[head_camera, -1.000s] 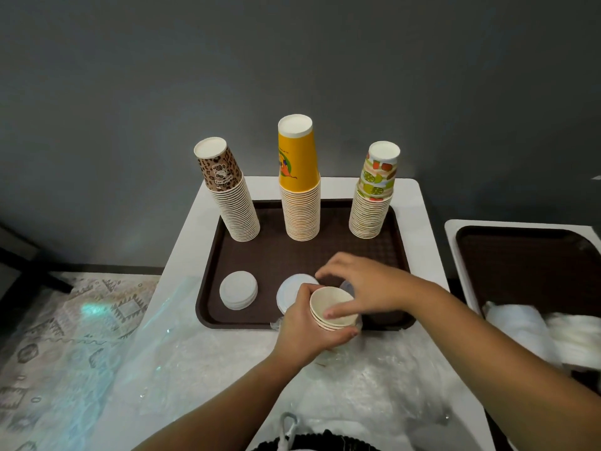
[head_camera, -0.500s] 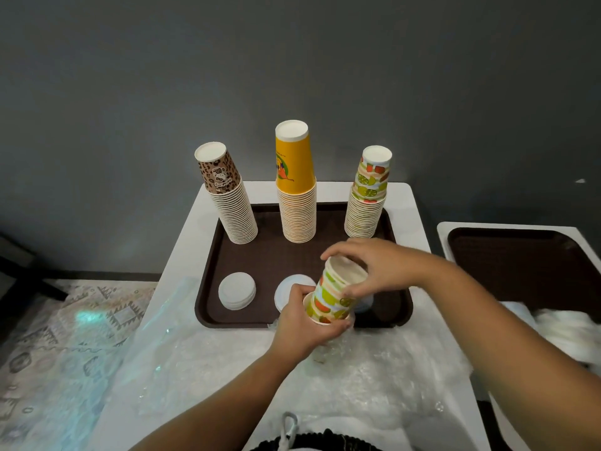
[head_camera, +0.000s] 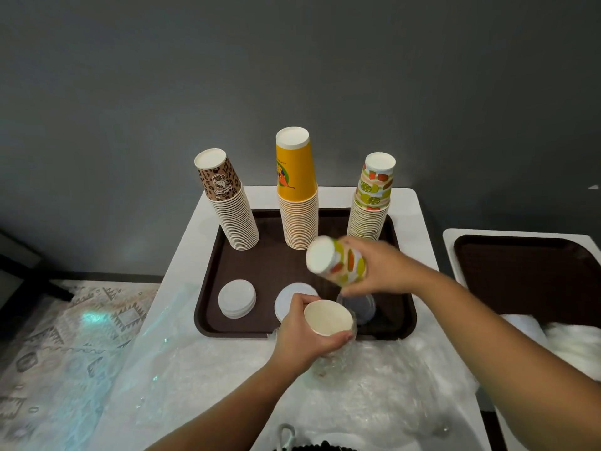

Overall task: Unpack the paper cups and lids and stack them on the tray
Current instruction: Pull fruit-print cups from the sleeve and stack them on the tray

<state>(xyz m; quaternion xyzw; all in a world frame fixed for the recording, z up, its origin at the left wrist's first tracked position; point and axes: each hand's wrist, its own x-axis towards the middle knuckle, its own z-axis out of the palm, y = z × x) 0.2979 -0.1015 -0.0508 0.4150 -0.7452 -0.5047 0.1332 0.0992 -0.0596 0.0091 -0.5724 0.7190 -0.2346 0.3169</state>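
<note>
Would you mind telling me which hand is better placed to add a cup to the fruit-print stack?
The right hand. It holds a fruit-print cup, base showing, just in front of the fruit-print stack. The left hand holds open-mouthed cups lower, near the tray front.

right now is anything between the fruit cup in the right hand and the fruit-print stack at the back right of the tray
Nothing visible. The right hand holds the fruit cup tipped on its side, above the tray, just in front of the fruit-print stack. The space up to the stack's top looks open; the yellow stack stands off to the left.
</note>
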